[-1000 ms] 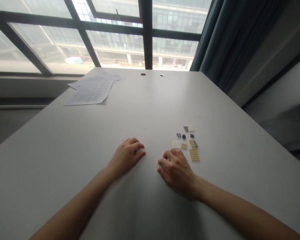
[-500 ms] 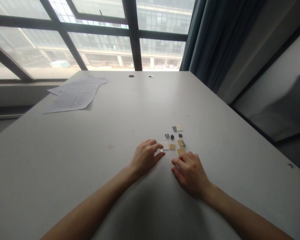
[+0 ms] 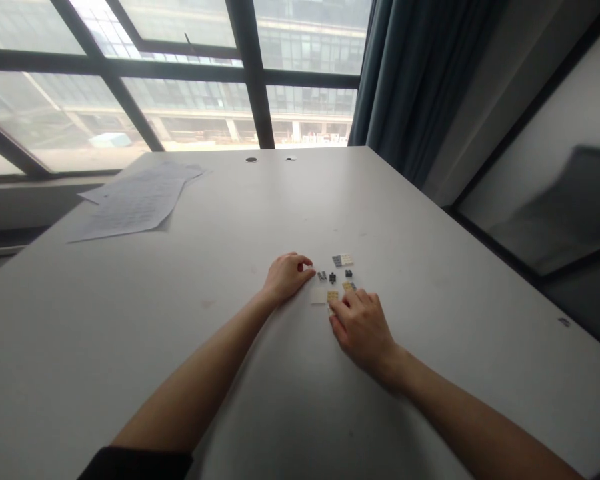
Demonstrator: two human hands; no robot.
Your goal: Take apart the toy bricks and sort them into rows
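Observation:
Several small building-block pieces lie on a white table (image 3: pixel 430 280): a grey and tan plate (image 3: pixel 342 260), small dark pieces (image 3: pixel 333 277), a white plate (image 3: pixel 319 295) and a tan plate (image 3: pixel 333 295). My left hand (image 3: pixel 286 277) rests on the table with curled fingers, its fingertips pinched at a small grey piece (image 3: pixel 321 275). My right hand (image 3: pixel 361 325) lies palm down over the nearer tan pieces, fingers bent, fingertips touching the tan plate. Whatever is beneath it stays hidden.
Printed paper sheets (image 3: pixel 130 200) lie at the far left of the table. Two round cable holes (image 3: pixel 251 160) sit near the far edge by the window. A dark curtain (image 3: pixel 405 87) hangs at the back right. A dark panel runs along the right side.
Both hands have moved forward and rightwards to the pieces. My left hand went from beside the white plate to the small grey piece. The view has shifted right.

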